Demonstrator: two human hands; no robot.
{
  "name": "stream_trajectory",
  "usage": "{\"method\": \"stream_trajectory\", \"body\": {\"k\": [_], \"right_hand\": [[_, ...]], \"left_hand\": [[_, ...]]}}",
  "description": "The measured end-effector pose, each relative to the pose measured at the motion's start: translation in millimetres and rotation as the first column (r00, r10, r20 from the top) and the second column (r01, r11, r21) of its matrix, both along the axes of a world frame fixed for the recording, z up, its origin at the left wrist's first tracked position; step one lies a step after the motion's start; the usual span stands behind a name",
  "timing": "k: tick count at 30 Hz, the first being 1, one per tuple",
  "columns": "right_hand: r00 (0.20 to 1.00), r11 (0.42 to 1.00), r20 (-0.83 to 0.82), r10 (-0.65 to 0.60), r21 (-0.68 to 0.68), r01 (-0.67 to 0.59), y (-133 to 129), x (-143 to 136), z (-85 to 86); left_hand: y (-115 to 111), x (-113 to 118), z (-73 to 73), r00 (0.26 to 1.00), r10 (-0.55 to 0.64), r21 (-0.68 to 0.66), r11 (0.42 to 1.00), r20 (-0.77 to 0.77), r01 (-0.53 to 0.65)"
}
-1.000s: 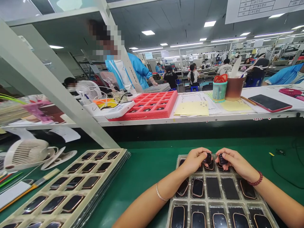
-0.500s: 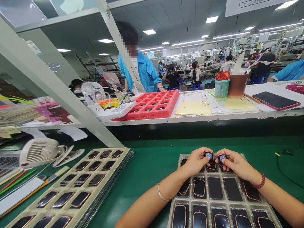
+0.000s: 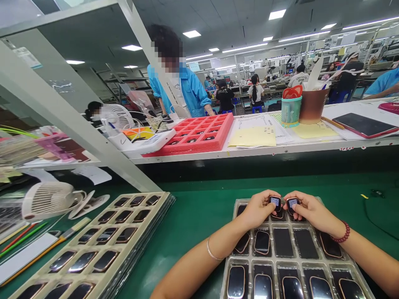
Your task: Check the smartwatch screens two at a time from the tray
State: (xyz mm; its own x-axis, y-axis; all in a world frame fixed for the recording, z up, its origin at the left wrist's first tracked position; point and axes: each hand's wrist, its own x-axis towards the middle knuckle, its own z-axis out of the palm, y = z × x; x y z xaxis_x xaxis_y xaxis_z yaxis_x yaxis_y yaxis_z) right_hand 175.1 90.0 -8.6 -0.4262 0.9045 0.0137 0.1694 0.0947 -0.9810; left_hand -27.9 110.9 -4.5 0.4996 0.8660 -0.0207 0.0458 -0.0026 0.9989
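Observation:
My left hand (image 3: pixel 261 209) is closed on a smartwatch face (image 3: pixel 274 202), a small dark square body with a gold rim and a lit code on its screen. Beside it my right hand (image 3: pixel 307 209) grips a second smartwatch face (image 3: pixel 292 204), also showing a code. Both are held close together above the far rows of a clear plastic tray (image 3: pixel 270 258). In that tray several dark-screened watch faces (image 3: pixel 236 281) lie in their compartments, while two second-row compartments (image 3: pixel 283 243) show only black lining. Another watch face (image 3: pixel 278 214) sits partly hidden beneath my fingers.
At left stands a stack of cream trays (image 3: pixel 116 255) with watch faces, beside a white fan (image 3: pixel 50 201) and a brush (image 3: pixel 76 226). The shelf ahead bears a red foam tray (image 3: pixel 215 143), cups (image 3: pixel 291 111) and a phone (image 3: pixel 364 124). A co-worker (image 3: pixel 193 91) in blue stands behind it.
The head view has shifted slightly. Both hands keep hold of the same two watch faces, with codes still lit, in nearly the same place.

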Motion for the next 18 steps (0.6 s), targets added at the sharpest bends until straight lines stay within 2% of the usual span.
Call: {"method": "stream_trajectory", "body": {"k": [11, 18], "right_hand": [[1.0, 1.0, 0.008, 0.018, -0.016, -0.018, 0.1, 0.3, -0.3], [0.999, 0.999, -0.054, 0.002, -0.042, -0.004, 1.2, 0.7, 2.1]], "left_hand": [[1.5, -0.9, -3.7, 1.0, 0.007, 0.009, 1.0, 0.001, -0.007], [-0.3, -1.7, 1.4, 1.0, 0.01, -0.019, 1.0, 0.022, -0.009]]}}
